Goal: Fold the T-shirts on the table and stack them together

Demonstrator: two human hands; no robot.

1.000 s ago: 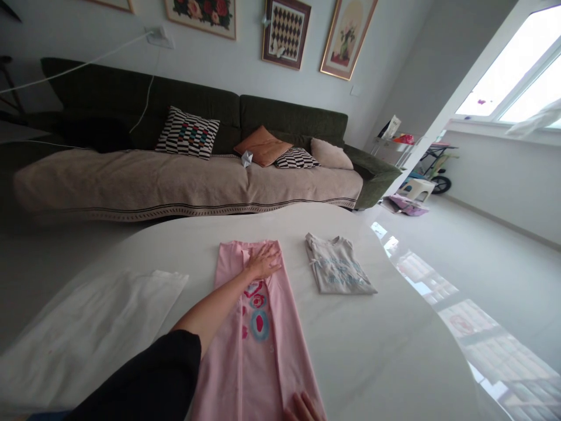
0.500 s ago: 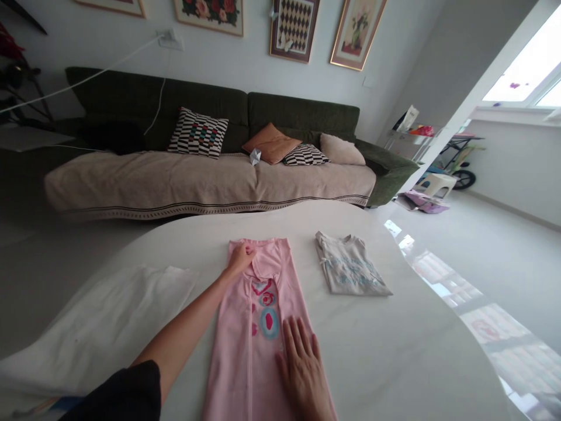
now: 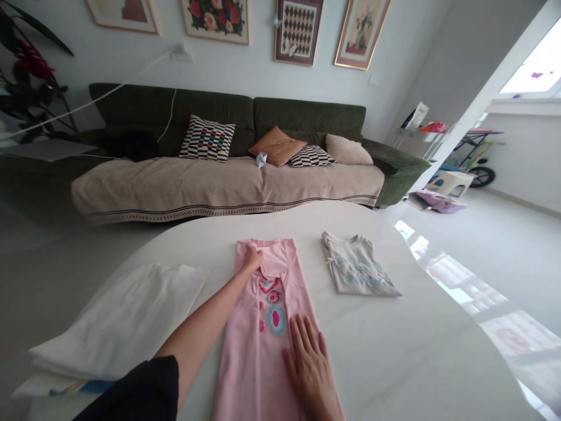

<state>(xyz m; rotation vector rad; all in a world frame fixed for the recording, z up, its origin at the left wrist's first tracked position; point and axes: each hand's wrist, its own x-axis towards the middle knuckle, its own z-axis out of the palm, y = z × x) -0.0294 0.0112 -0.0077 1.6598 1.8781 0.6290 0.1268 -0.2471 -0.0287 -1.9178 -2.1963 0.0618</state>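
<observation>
A pink shirt [image 3: 272,374] lies lengthwise on the white table, its sides folded inward over a red and blue print. At its far end my left hand [image 3: 253,258] has its fingers closed on the cloth beside the neckline. Nearer to me, my right hand [image 3: 312,365] rests flat on the shirt's right side, fingers stretched out and holding nothing. To the right sits a grey T-shirt [image 3: 359,266], folded into a small block with pale blue lettering. White cloth [image 3: 127,321] lies in a loose pile left of my left forearm.
The white table [image 3: 394,351] has a curved edge. Beyond it stands a dark green sofa [image 3: 307,114] with a beige cover and several cushions. At the right, a stool [image 3: 451,182] and a pink-purple item [image 3: 438,200] are on the floor.
The view has turned slightly left, so everything sits further right in the picture. Both hands keep about the same places on the pink shirt.
</observation>
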